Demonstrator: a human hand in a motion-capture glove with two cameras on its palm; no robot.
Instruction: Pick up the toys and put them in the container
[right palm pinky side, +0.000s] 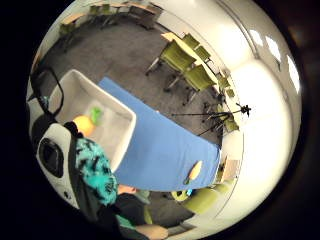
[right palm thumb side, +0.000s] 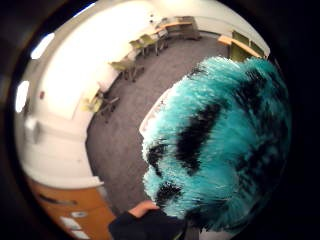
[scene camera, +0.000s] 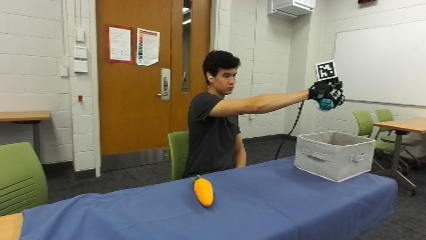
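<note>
Teal toy: a fuzzy teal ball with black patches (scene camera: 325, 104), held up in the air above the container, well clear of its rim; it fills much of the thumb-side palm view (right palm thumb side: 220, 145) and shows at the hand's edge in the little-finger view (right palm pinky side: 95, 170)
Right hand: gloved hand (scene camera: 327, 93) at the end of an outstretched arm, at about head height, fingers curled round the teal toy
Container: light grey fabric box (scene camera: 333, 155) with a side handle, standing on the tabletop near its far end, directly below the raised hand; seen from above (right palm pinky side: 117, 135), open-topped
Inside the container: an orange toy (right palm pinky side: 84, 125) and a green toy (right palm pinky side: 96, 116) lying on the bottom, just beside each other
Carrot toy: orange with a small green top (scene camera: 203, 191), lying on the tabletop well apart from the container, in front of the seated person
Tabletop: covered by a blue cloth (scene camera: 266, 210)
Person: seated behind the tabletop on a green chair (scene camera: 177, 152)
</note>
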